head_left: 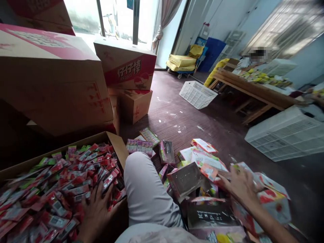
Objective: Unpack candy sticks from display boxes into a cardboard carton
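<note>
My left hand [97, 202] lies on a heap of small red, pink and green candy packets [73, 189], its fingers spread, with no packet gripped. The heap fills an open cardboard box [117, 148] beside my knee. My right hand [241, 185] is slightly blurred; it reaches over a pile of small printed cartons on the floor, thumb and fingers apart. Nearest to it are a white and red carton [273, 202] and an orange-white carton [210, 171]. Closer to my leg are a dark-sided carton [186, 180] and a black and pink carton [212, 216].
Large cardboard boxes [50, 91] are stacked at the left, more boxes [126, 67] by the window. White plastic crates [198, 94] stand on the floor, another white crate [288, 131] at right. A person sits behind a wooden table [253, 89]. Yellow sacks [181, 62] rest on a trolley.
</note>
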`<state>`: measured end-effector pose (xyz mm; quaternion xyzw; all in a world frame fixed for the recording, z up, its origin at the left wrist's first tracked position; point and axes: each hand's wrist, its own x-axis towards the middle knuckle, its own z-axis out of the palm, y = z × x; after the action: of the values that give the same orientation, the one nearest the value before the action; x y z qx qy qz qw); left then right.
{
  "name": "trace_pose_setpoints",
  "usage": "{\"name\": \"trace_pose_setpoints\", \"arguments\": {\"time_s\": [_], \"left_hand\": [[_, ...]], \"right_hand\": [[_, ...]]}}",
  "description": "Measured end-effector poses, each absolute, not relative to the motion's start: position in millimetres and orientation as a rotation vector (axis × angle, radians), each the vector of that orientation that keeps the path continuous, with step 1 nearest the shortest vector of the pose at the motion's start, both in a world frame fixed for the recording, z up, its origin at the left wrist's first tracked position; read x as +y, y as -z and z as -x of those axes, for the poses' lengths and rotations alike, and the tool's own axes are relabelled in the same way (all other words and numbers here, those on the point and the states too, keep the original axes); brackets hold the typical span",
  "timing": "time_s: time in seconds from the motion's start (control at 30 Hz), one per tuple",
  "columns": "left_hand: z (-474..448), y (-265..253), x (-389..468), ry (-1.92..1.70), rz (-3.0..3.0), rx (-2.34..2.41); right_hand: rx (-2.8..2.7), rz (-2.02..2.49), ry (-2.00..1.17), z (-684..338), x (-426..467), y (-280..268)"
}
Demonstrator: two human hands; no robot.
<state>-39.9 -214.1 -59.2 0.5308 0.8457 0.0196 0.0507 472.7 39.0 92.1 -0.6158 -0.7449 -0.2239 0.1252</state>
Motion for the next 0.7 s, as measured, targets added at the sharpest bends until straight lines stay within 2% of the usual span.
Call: {"name": "trace_pose_setpoints", "arguments": {"time_s": [0.13, 0.23, 0.33, 0.5, 0.7], "left_hand": [[37, 61, -213, -0.098, -1.604, 2.614], [38, 67, -214, -0.158, -1.627, 2.610], [41, 80, -219, -0.185, -1.657, 2.624], [51, 98, -229, -0.206, -1.883, 2.609], [51, 92, -223, -0.272, -1.829, 2.598]], "right_hand": [[-2.634, 1.377, 0.352, -295, 86, -56], [-3.015, 1.173, 0.097, -172, 118, -5], [-3.242, 1.116, -0.069, -91, 145, 52], [-3.236, 1.371, -0.199, -45, 170, 114], [-3.181, 1.440, -0.213, -64, 169, 117]]}}
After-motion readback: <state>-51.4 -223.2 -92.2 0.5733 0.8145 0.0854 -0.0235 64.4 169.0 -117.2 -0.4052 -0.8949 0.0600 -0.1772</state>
